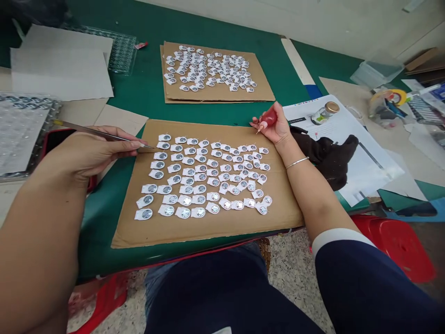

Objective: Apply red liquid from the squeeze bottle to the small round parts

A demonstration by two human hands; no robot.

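Note:
My left hand point(100, 150) is closed on a slim pointed metal tool point(93, 132) with a yellowish rear end. Its tip is over the left edge of a brown cardboard sheet point(208, 232), close to the upper rows of small white tabs point(187, 161), each with a round silvery disc. In my right hand point(278, 125), near the sheet's upper right corner, is a small red squeeze bottle point(269, 118), its pale nozzle pointing down and left. My right wrist rests near the sheet's right edge. Neither hand visibly touches a tab.
Farther back, another cardboard stack point(222, 97) carries many similar tabs. A dark cloth point(327, 153) and a glass jar point(325, 112) lie on white paper point(375, 167) at right. Left are paper sheets point(62, 69), a bubbled plastic tray point(121, 51) and a red-edged phone-like object point(57, 138).

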